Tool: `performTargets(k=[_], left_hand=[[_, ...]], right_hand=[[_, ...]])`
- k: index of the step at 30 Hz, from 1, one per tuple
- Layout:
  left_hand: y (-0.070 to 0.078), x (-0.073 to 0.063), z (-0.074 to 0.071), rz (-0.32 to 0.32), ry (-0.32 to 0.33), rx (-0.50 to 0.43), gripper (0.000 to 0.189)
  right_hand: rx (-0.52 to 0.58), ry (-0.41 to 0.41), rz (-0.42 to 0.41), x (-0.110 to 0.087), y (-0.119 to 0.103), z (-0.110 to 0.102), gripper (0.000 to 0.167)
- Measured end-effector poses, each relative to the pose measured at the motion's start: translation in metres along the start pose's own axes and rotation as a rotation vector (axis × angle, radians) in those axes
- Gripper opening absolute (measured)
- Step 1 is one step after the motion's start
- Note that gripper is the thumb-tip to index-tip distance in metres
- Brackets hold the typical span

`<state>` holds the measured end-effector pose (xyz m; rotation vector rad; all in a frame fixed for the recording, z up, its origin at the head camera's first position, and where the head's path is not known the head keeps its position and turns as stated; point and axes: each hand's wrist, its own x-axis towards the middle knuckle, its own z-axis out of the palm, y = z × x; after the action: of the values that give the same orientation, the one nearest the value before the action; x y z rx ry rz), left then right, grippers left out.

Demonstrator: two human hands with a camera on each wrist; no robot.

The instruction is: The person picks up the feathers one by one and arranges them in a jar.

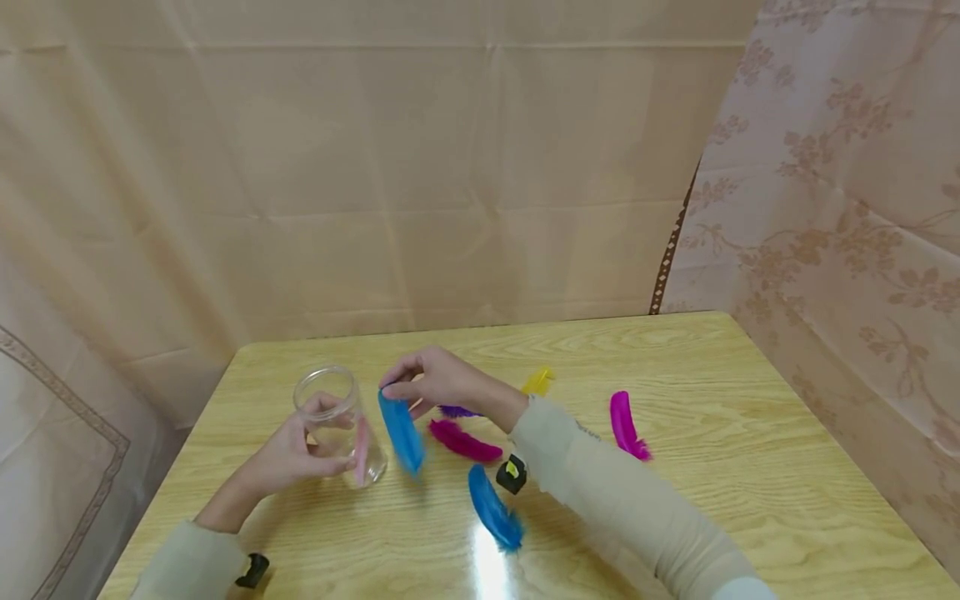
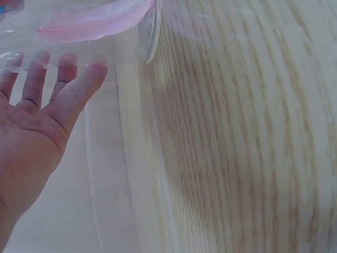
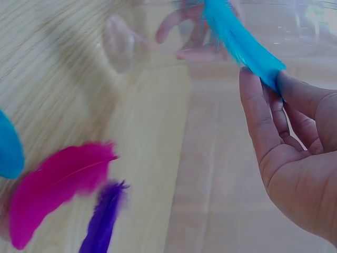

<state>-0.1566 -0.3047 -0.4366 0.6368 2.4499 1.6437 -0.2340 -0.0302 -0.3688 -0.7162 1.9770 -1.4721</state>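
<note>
My left hand [image 1: 288,454] holds a clear jar [image 1: 324,410] around its side, fingers behind it and thumb in front. The jar tilts a little, its open mouth up. Inside lies a pink feather [image 2: 97,22], also visible through the wall in the head view. Just right of the jar, my right hand [image 1: 435,379] pinches a blue feather [image 1: 401,433] by one end between thumb and fingers. In the right wrist view this feather [image 3: 242,42] overlaps the jar, its fluffy end away from the fingertips.
On the wooden table [image 1: 712,517] lie a crimson feather [image 1: 465,440], a second blue feather [image 1: 493,510], a magenta feather [image 1: 624,423], a yellow feather [image 1: 538,381] and a purple feather [image 3: 104,219]. The right forearm reaches over the table. Cloth curtains [image 1: 450,167] hang behind it.
</note>
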Motion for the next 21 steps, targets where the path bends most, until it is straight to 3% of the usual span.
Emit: performTargets(k=[11,21], left_hand=[[0.004,-0.001,0.000,-0.027,0.004,0.012,0.058],[0.004,-0.002,0.000,-0.028,0.001,-0.006,0.058]], right_hand=[[0.088,0.009,-0.037,0.000,-0.032,-0.003,0.017],[0.140,-0.002,-0.067,-0.002,-0.043,-0.003,0.016]])
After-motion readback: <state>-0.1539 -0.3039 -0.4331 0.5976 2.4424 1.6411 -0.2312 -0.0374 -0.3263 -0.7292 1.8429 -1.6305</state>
